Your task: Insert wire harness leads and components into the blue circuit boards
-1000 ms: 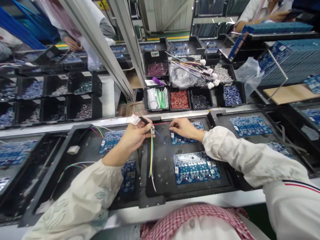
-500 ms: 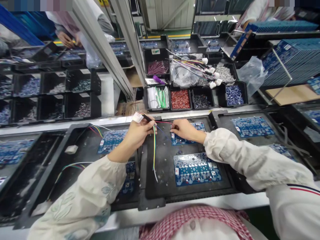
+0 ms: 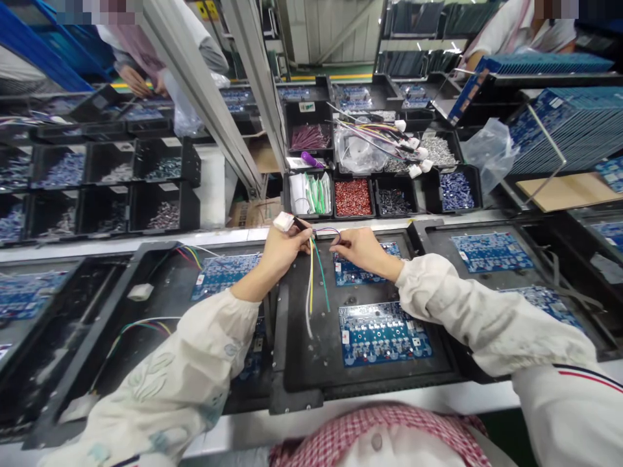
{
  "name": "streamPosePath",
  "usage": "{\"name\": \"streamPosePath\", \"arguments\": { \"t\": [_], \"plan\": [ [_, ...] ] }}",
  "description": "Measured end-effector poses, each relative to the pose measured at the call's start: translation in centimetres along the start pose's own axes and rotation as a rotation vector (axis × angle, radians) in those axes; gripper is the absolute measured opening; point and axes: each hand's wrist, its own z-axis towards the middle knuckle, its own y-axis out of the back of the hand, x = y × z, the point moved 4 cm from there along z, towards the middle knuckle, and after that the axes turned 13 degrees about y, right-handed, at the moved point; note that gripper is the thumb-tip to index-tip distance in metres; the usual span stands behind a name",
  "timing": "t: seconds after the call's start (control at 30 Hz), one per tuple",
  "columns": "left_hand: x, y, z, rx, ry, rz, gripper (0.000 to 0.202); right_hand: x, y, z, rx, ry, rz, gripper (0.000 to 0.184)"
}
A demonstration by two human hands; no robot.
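My left hand (image 3: 288,250) is closed on a wire harness (image 3: 312,279), near its white connector (image 3: 283,222) and black sleeve. White, yellow and green wires hang down from this hand over the black tray (image 3: 302,363). My right hand (image 3: 357,250) pinches dark thin wires of the same harness, which arc across the gap between my hands. Beneath the right hand lies a blue circuit board (image 3: 348,275), partly hidden by it. A second circuit board (image 3: 384,334) lies in the tray nearer to me.
Behind the tray stand black bins of red parts (image 3: 353,198), blue parts (image 3: 456,191) and more wire harnesses (image 3: 389,139). Metal posts (image 3: 209,97) rise at left of centre. Neighbouring trays hold boards (image 3: 492,251) and a white connector (image 3: 141,292). Co-workers stand across the line.
My left hand has shifted slightly right, nearer the right hand. The red wire stretched between the hands has given way to a dark, curved one; the hanging wires have spread apart.
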Motion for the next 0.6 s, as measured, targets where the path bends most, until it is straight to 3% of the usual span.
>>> {"name": "streamPosePath", "arguments": {
  "t": [0.6],
  "plan": [
    [0.23, 0.21, 0.12, -0.036, 0.006, 0.021, 0.017, 0.08, -0.08, -0.38, -0.003, 0.069, -0.110, 0.007]
  ]
}}
